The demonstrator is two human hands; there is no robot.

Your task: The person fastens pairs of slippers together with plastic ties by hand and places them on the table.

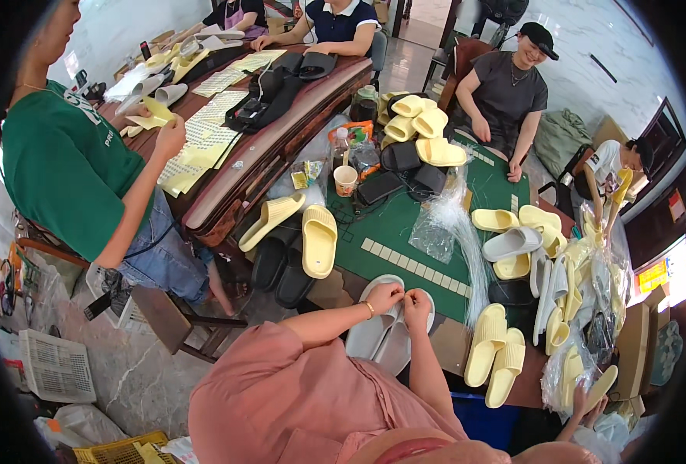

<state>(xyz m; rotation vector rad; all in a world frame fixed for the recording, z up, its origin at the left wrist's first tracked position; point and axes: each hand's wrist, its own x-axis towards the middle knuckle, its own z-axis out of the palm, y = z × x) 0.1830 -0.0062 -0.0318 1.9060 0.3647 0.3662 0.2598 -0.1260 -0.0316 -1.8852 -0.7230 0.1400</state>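
Note:
A pair of light grey slippers (364, 337) lies side by side at the near edge of the green table (343, 259). Over their far ends my left hand (384, 298) and my right hand (417, 308) come close together. Fingers on both hands are pinched; whatever is between them is too small to make out. A bundle of thin clear strands (467, 232) lies just beyond, fanning towards me. To the left of my hands sits a yellow slipper (319, 241), and to the right another yellow slipper (486, 344).
A paper cup (346, 181) and a bottle (340, 148) stand at the table's left. Yellow slippers (429, 124) are heaped at the back, and more slippers crowd the right side. A person in green (80, 170) holds yellow paper; another person (505, 97) sits opposite.

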